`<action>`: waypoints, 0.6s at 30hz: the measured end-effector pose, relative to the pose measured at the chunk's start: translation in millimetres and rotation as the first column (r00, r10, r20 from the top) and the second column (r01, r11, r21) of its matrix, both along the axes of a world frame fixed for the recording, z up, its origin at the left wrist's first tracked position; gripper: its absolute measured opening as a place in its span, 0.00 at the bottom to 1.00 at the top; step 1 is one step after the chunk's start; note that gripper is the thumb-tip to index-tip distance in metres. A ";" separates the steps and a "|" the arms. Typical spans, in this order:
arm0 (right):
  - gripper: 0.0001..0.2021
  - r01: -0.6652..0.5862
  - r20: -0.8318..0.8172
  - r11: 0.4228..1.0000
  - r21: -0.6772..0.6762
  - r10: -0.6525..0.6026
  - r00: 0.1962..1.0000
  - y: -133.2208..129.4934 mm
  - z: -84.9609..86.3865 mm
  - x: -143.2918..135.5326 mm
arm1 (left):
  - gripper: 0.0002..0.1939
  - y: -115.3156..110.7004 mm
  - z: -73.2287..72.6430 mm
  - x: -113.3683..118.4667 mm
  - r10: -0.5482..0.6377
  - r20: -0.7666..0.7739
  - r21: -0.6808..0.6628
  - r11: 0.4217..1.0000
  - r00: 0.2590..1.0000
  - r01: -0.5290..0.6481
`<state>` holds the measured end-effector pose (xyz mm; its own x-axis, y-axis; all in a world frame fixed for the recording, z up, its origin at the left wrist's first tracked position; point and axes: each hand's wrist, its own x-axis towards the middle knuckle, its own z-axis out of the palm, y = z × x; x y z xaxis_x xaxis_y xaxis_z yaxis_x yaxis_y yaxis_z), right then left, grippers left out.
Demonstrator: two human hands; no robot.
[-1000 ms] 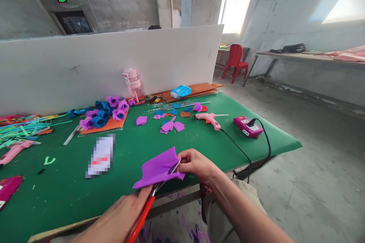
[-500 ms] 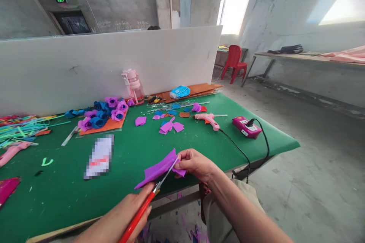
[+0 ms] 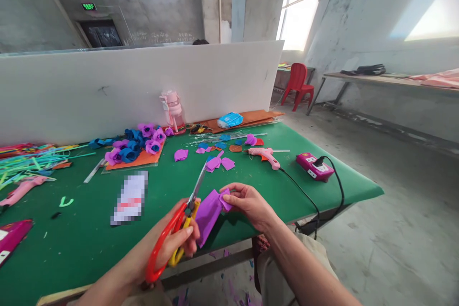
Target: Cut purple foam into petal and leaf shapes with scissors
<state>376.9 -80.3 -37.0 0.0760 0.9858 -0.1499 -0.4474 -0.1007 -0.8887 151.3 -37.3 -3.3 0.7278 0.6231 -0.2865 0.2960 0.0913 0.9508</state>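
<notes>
My left hand (image 3: pixel 177 236) is wrapped round the scissors (image 3: pixel 174 234), which have red and yellow handles; their blades point up and away, beside the purple paper. Pinched between the thumb and fingers of my right hand (image 3: pixel 247 203) is the purple paper (image 3: pixel 208 215), a folded strip hanging toward the table's front edge. Beyond my hands lie cut purple petals (image 3: pixel 227 163) and a pink glue gun (image 3: pixel 265 155) with a black cord.
A green table (image 3: pixel 107 253) carries paper flowers (image 3: pixel 129 146), a pink bottle (image 3: pixel 172 110), a blue packet (image 3: pixel 230 120), a magenta power strip (image 3: pixel 314 167) and colourful strips (image 3: pixel 32 165). A white board (image 3: pixel 136 88) stands behind. A red chair (image 3: pixel 298 86) is further off.
The scissors have come away from the purple paper and turned upward, their blades closer together. The paper now hangs more steeply from my right hand. The view has shifted slightly.
</notes>
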 end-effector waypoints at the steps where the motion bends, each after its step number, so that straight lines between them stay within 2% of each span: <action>1: 0.19 0.029 0.024 0.999 0.024 -0.030 0.999 0.4 1.7 -1.6 | 0.19 3.5 1.9 6.0 0.049 0.051 0.089 0.995 0.998 -0.053; 3: 0.20 0.074 0.087 0.995 0.073 -0.081 0.993 1.4 4.5 -5.8 | 0.25 8.7 5.5 18.8 0.117 0.099 0.236 0.962 0.988 -0.138; 5: 0.19 0.095 0.156 0.990 0.108 -0.112 0.981 2.6 6.1 -11.4 | 0.25 11.6 8.3 30.1 0.144 0.118 0.274 0.946 0.983 -0.171; 8: 0.16 0.090 0.270 0.986 0.141 -0.126 0.955 4.6 7.6 -20.8 | 0.26 13.4 9.3 40.0 0.133 0.209 0.179 0.969 0.969 -0.171; 12: 0.13 0.048 0.373 0.978 0.201 -0.122 0.920 9.6 13.1 -33.5 | 0.26 15.6 4.5 39.8 0.139 0.313 0.080 0.982 0.939 -0.172; 15: 0.13 -0.017 0.348 0.983 0.180 -0.047 0.936 18.4 20.1 -42.1 | 0.26 18.0 0.6 34.2 0.204 0.372 0.048 0.970 0.906 -0.238; 18: 0.16 -0.083 0.266 0.993 0.084 0.057 0.962 31.7 27.0 -50.1 | 0.26 21.2 -1.7 27.3 0.268 0.415 0.037 0.950 0.870 -0.310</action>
